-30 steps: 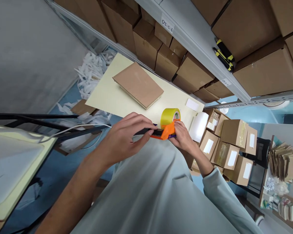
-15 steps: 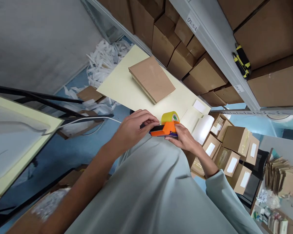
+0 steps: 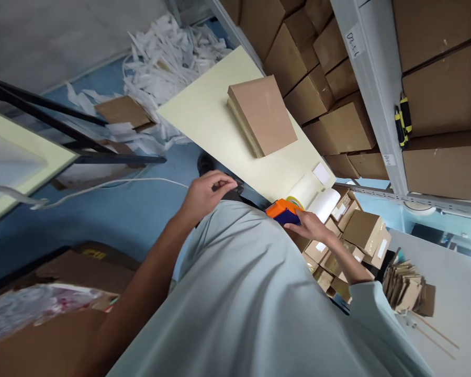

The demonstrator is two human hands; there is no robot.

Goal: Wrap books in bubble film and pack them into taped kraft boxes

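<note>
One hard-looking, probably light orange-and-blue dispenser (image 3: 283, 211) is sitting by the bench (image 3: 204, 118), its sides likely offering the firmest hold; my right fingers (image 3: 301, 215) are gripping its end, my left fingers (image 3: 226, 187) pinching together, contents unclear.

Light is moderate and cool, palest on the bench (image 3: 204, 112) and the white roll (image 3: 325, 204) right of centre (a soft sheen, not harsh glare). The lower left falls dim. Wide-angle stretching pulls the edges, and fine detail softens in the clear plastic (image 3: 19, 311) at lower left.
</note>
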